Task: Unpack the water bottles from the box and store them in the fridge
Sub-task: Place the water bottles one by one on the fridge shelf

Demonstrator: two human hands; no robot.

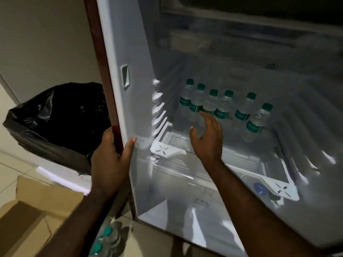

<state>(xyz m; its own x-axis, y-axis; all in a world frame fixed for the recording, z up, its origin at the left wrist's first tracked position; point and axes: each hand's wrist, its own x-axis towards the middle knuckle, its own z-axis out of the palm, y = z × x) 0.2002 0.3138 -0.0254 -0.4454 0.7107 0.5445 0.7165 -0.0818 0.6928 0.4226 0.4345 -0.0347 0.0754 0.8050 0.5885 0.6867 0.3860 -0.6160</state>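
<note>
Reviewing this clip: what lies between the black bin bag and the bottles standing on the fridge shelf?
In the head view, the open fridge door, gripped at its edge by the left hand, separates the bin bag from the shelf bottles.

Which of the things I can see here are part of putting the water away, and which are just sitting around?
Part of the job:
- six water bottles standing on the fridge shelf
- more bottles down in the cardboard box
- the fridge door, gripped at its edge by the left hand
- the right hand, empty, inside the fridge

Just sitting around:
- the bin with a black bag
</note>
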